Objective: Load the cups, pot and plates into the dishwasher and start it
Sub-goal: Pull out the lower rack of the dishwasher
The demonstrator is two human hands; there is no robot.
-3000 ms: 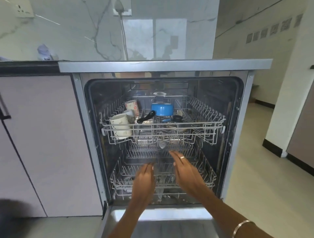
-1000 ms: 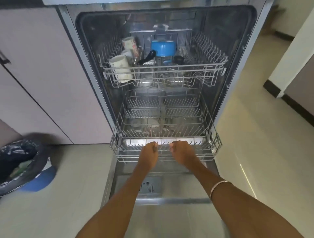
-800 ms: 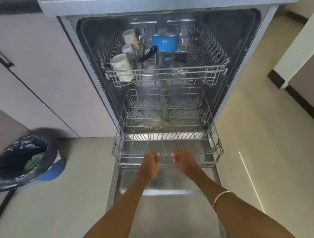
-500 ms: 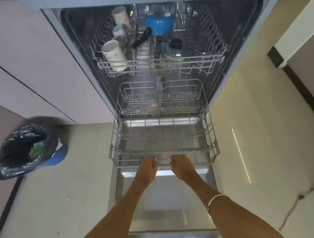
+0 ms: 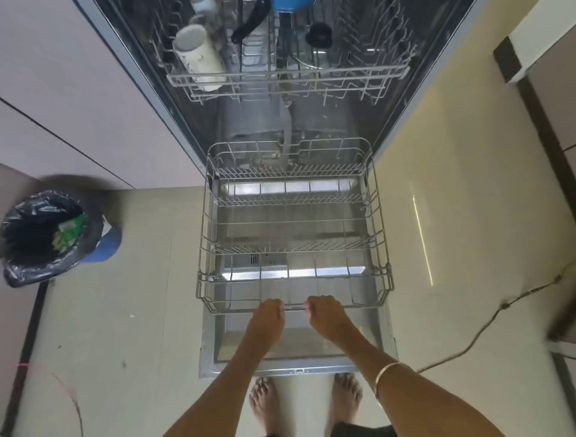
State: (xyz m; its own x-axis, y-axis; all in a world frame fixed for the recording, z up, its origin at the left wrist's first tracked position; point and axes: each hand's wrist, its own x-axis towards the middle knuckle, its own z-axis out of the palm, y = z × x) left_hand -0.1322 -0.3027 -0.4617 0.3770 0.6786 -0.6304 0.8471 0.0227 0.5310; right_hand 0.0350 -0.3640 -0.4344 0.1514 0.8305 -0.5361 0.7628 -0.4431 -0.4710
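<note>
The dishwasher stands open, its door (image 5: 299, 358) lying flat. The empty lower wire rack (image 5: 378, 237) is drawn out over the door. My left hand (image 5: 268, 315) and my right hand (image 5: 325, 312) both grip the rack's front rail, side by side. The upper rack (image 5: 389, 73) sits inside the machine. It holds a white cup (image 5: 199, 59) on its side at the left, a blue pot (image 5: 290, 3) with a black handle (image 5: 249, 25) at the frame's top, and a black-knobbed lid (image 5: 318, 34).
A bin (image 5: 40, 237) lined with a black bag stands on the floor to the left. Pale cabinet fronts (image 5: 62, 93) flank the machine. A dark cable (image 5: 486, 321) runs over the tiled floor at the right. My bare feet (image 5: 305, 399) are at the door's edge.
Both hands took hold of the lower rack's front rail and pulled it out of the machine over the open door. The view tilted downward.
</note>
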